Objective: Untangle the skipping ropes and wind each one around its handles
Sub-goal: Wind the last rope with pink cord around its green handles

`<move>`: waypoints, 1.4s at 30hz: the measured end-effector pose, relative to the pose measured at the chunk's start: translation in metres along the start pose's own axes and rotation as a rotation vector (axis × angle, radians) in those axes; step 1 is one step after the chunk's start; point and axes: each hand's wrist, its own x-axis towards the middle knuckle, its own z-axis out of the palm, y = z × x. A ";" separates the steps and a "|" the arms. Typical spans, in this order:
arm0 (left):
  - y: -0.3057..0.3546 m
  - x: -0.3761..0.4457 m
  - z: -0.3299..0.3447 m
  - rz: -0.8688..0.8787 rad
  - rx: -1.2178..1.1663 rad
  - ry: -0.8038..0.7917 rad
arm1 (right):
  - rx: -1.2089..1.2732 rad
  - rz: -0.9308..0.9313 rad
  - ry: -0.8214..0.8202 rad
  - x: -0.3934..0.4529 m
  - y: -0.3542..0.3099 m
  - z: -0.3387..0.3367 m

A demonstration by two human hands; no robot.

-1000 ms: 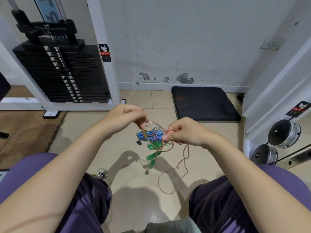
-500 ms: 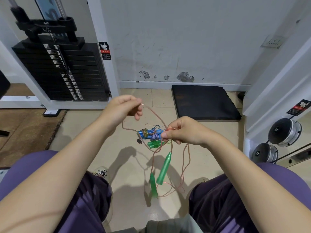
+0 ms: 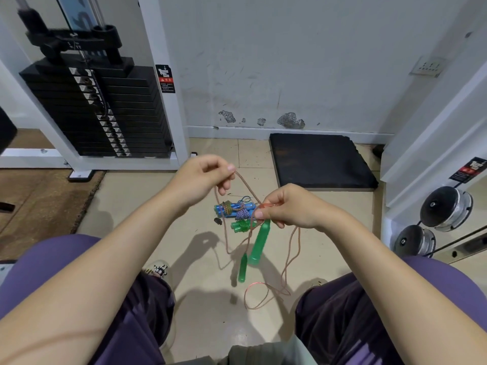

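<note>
A thin pinkish-orange rope [image 3: 291, 248] runs between both hands and hangs in loops to the floor. My left hand [image 3: 203, 177] pinches it high up. My right hand [image 3: 287, 206] pinches the same rope lower and to the right. Two green handles [image 3: 259, 243] dangle below my right hand. On the floor behind lie a blue-handled rope bundle [image 3: 233, 208] wound with cord and a small green-handled bundle [image 3: 241, 226].
A black weight stack machine [image 3: 100, 109] stands at the back left. A black mat [image 3: 320, 160] lies by the wall. Chrome dumbbells [image 3: 445, 208] sit on a rack at right. A brown carpet [image 3: 39, 201] covers the left floor. My knees frame the floor space.
My left hand has lifted up and away to the left, pulling the rope out. The green handles have dropped from the clump and now hang below my right hand.
</note>
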 end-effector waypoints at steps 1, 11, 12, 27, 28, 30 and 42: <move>0.002 0.000 -0.003 -0.014 0.013 0.010 | 0.004 -0.005 0.016 0.000 0.001 -0.002; -0.005 -0.012 0.018 -0.071 0.279 -0.321 | -0.040 -0.013 -0.020 0.004 0.001 0.008; -0.003 -0.012 0.016 -0.060 0.248 -0.280 | -0.027 -0.015 -0.004 0.005 0.001 0.008; 0.001 -0.006 0.000 -0.090 0.269 -0.162 | 0.015 -0.006 0.085 0.007 0.007 -0.003; 0.001 -0.005 -0.007 -0.099 0.342 -0.146 | -0.025 0.006 0.106 0.008 0.010 -0.007; 0.001 -0.005 -0.020 -0.149 0.544 -0.159 | -0.082 0.028 0.118 0.008 0.015 -0.012; -0.013 -0.006 -0.003 -0.087 0.767 -0.335 | 0.108 -0.031 0.042 0.004 0.009 -0.004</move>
